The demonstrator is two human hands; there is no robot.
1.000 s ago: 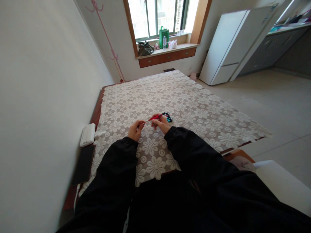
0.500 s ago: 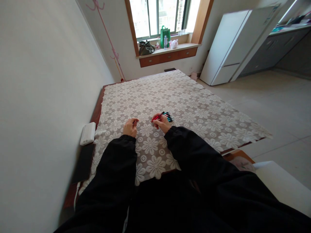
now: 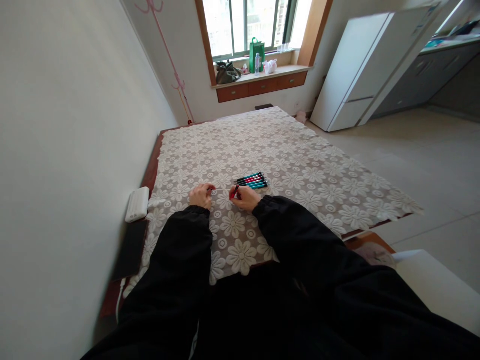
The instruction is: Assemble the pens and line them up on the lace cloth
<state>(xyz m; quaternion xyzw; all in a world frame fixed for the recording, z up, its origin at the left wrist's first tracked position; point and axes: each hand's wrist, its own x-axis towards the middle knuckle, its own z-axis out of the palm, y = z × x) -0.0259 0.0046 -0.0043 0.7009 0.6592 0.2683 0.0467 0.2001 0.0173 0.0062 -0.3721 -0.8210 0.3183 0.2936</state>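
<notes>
My right hand [image 3: 245, 198] is closed on a red and black pen [image 3: 234, 192], which is tilted up between thumb and fingers. Just beyond that hand, several turquoise, red and black pens [image 3: 252, 180] lie side by side on the lace tablecloth [image 3: 232, 225]. To the left, my left hand [image 3: 202, 195] is held above the cloth with thumb and fingertips pinched together. A small dark bit shows at those fingertips, too small to name. A gap separates the two hands.
On the table's left edge lie a white power bank-like box [image 3: 137, 204] and a flat black object [image 3: 130, 250] beside a white cable [image 3: 119, 300]. A white refrigerator [image 3: 352, 75] stands at the far right. Bags, including a green one [image 3: 257, 55], sit on the windowsill.
My right hand has turned and the red pen has swung to a steeper angle, nearer my left hand. More of the pen row shows now. My left hand has barely moved.
</notes>
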